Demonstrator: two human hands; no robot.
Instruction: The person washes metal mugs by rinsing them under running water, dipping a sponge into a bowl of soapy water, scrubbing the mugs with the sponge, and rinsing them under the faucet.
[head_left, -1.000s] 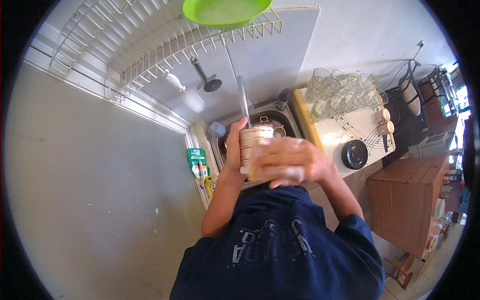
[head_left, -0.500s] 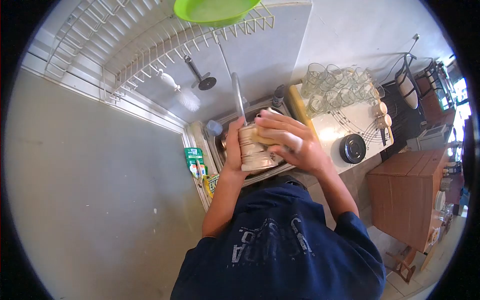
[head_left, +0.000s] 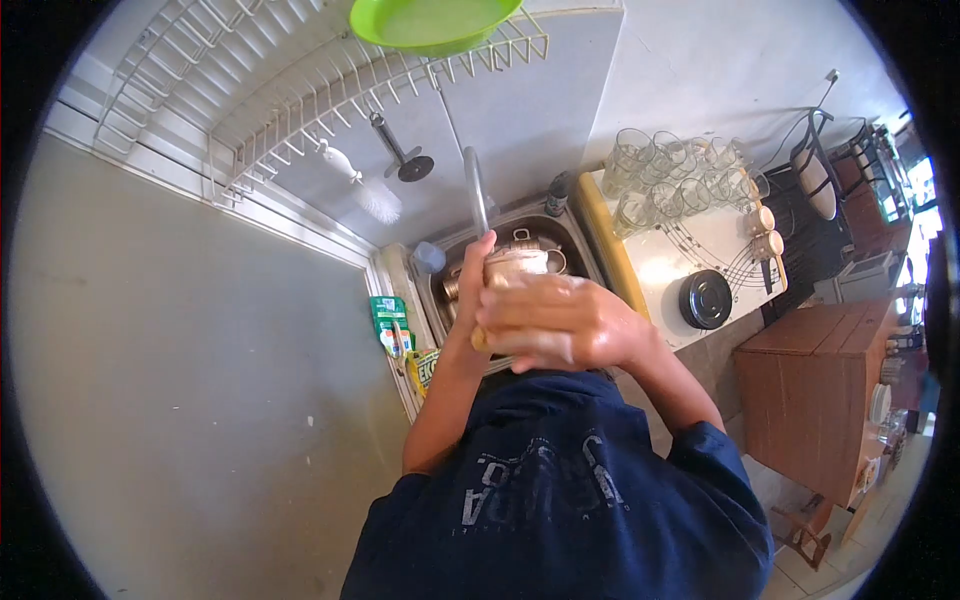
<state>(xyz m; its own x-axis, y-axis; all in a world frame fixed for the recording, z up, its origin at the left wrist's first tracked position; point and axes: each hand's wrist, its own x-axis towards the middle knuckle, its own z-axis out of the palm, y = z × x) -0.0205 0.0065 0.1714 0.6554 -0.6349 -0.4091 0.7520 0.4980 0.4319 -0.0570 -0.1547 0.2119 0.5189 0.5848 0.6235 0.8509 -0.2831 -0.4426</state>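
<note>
The left hand (head_left: 474,290) grips a pale container (head_left: 515,262) from its left side, one finger reaching up along the wall and the others hidden from view. The right hand (head_left: 550,318) lies across the near part of the container, its fingers blurred but pressed together over a yellowish pad (head_left: 480,340), only an edge of which shows at the fingertips. The container is held over the near part of a metal sink (head_left: 582,245), just below the end of the tap (head_left: 474,180) as seen here. Past it, cups (head_left: 556,262) lie in the sink.

At the sink's far right corner stands a dark bottle (head_left: 557,192); at the left edge is a bluish tub (head_left: 429,257). Left of the sink, a green packet (head_left: 388,318) lies near a yellow packet (head_left: 424,372).

To the right, a white-topped bench (head_left: 665,268) carries rows of glasses (head_left: 665,200) at the far side, two mugs (head_left: 767,245) at the right, and a black round dish (head_left: 705,299) nearer. On the far wall hang a white brush (head_left: 375,195) and a metal utensil (head_left: 410,165), below a wire rack (head_left: 370,92) with a green bowl (head_left: 435,35).
</note>
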